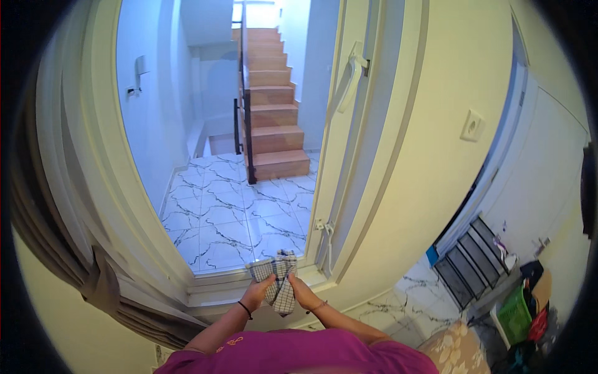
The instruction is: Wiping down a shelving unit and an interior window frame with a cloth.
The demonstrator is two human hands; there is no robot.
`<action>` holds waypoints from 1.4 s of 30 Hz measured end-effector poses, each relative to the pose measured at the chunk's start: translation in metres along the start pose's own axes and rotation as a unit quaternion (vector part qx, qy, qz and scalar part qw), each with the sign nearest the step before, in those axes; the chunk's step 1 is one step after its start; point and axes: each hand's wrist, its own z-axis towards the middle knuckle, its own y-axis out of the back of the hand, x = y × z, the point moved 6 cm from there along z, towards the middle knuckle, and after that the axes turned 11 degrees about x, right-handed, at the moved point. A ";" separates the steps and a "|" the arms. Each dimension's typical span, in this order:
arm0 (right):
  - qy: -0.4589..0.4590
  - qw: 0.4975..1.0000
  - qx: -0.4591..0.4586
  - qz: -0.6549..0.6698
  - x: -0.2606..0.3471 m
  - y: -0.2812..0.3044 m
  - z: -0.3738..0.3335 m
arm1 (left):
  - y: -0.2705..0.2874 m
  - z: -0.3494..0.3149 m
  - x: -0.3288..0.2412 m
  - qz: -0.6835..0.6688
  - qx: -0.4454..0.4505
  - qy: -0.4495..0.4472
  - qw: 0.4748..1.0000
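A black-and-white checked cloth (pixel 284 300) is bunched between my two hands in front of the window's lower edge. My left hand (pixel 257 292) is closed on its left side, with the thumb lying on the fabric. From the other side, my right hand (pixel 303 294) grips it as well. Part of the cloth stands up above my fingers and part hangs below them. Just beyond is the window pane (pixel 249 237) in its white frame (pixel 243 278). Whether the cloth touches the pane or frame, I cannot tell.
A white window handle (pixel 352 81) and a lower latch (pixel 328 240) stick out on the right. At the left hangs a brown curtain (pixel 103 283), tied back. A black rack (pixel 471 265) and a green basket (pixel 516 316) with clothes stand lower right. Behind the glass rise wooden stairs (pixel 274 131).
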 end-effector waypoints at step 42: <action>0.343 0.734 0.278 -0.516 -0.054 0.016 0.034 | -0.116 0.004 -0.659 0.601 -0.688 -0.366 0.177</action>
